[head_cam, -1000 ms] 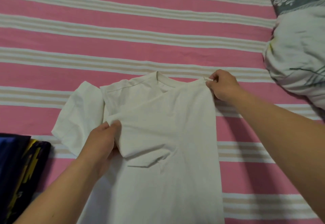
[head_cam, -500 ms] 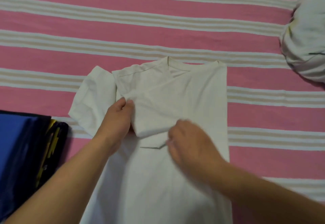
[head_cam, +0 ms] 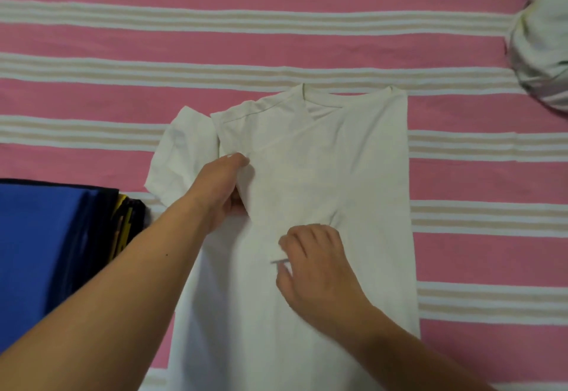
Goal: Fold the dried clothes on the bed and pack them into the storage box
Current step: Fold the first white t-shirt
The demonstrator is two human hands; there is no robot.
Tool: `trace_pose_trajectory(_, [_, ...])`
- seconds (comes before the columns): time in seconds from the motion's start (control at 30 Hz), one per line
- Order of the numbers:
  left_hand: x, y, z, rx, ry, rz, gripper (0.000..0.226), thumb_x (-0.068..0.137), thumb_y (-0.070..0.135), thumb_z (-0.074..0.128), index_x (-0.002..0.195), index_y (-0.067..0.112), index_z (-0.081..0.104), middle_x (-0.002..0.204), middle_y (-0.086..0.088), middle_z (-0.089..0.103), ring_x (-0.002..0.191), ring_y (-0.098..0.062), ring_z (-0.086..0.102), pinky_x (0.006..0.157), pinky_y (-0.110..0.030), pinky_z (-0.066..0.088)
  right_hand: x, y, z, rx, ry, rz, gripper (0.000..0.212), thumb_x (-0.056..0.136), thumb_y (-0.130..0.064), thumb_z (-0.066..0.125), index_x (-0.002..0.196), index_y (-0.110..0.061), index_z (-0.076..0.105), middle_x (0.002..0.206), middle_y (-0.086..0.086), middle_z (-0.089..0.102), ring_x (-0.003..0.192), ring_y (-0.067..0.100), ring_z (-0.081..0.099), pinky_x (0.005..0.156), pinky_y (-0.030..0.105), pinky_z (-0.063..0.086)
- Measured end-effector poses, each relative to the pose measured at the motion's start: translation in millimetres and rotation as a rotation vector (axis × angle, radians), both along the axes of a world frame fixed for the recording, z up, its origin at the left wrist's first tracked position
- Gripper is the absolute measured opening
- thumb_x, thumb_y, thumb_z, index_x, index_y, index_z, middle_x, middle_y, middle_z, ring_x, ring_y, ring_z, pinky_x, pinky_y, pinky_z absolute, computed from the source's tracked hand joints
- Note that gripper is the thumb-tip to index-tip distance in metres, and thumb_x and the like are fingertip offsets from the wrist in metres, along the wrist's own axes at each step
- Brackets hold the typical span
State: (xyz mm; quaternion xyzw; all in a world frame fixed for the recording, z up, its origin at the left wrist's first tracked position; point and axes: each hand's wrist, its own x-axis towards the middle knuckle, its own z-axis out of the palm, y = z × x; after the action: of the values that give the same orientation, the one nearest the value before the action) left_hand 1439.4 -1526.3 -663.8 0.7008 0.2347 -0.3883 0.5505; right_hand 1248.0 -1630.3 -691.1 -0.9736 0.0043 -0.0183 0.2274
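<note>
A white T-shirt (head_cam: pixel 362 157) lies on the pink striped bed (head_cam: pixel 276 43), neck pointing away from me. Its right side is folded in over the middle; the left sleeve still sticks out to the left. My left hand (head_cam: pixel 221 187) grips the edge of the folded-in sleeve flap near the chest. Just below it, my right hand (head_cam: pixel 310 261) rests on the shirt's middle with its fingers curled, pinching the lower tip of that flap. A blue fabric storage box (head_cam: pixel 40 252) stands at the left edge, with dark and yellow clothes at its right side.
A bunched white quilt or pillow (head_cam: pixel 544 46) lies at the right edge of the bed. Open striped sheet stretches beyond the shirt's collar and to its right.
My right hand left the shirt's far right shoulder and came down to the middle of the shirt, onto the flap's lower tip. My left hand kept its grip.
</note>
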Motion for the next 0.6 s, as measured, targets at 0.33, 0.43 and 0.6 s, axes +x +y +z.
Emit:
trace_pose_trajectory(0.33, [8.3, -29.2, 36.4, 0.24, -0.28, -0.085, 0.019, 0.094, 0.01, 0.054, 0.095, 0.009, 0.073, 0.092, -0.015, 0.075, 0.082, -0.032, 0.072, 0.067, -0.041, 0.064, 16.0, -11.4, 23.6, 0.341, -0.053, -0.344, 0.022, 0.094, -0.02, 0.053, 0.106, -0.02, 0.071, 0.092, -0.005, 0.063, 0.087, 0.017, 0.056, 0.077, 0.031, 0.046])
trace_pose_trajectory(0.43, [15.6, -77.7, 65.9, -0.052, -0.307, -0.159, 0.025, 0.1, 0.011, 0.055, 0.123, 0.018, 0.064, 0.086, -0.007, 0.067, 0.069, -0.02, 0.063, 0.065, -0.035, 0.061, 3.6, -36.3, 44.7, 0.86, -0.026, -0.902, 0.013, 0.098, -0.022, 0.056, 0.096, -0.029, 0.066, 0.08, -0.01, 0.067, 0.073, 0.009, 0.064, 0.064, 0.03, 0.051])
trace_pose_trajectory(0.6, [14.3, -156.6, 37.1, 0.227, -0.654, -0.826, 0.039, 0.104, 0.03, 0.05, 0.142, 0.023, 0.055, 0.124, -0.005, 0.064, 0.104, -0.023, 0.063, 0.093, -0.036, 0.05, -19.2, -82.5, 25.5, 1.078, 0.277, -1.177, 0.011, 0.094, -0.018, 0.062, 0.089, -0.026, 0.064, 0.08, -0.001, 0.073, 0.078, 0.026, 0.072, 0.076, 0.049, 0.06])
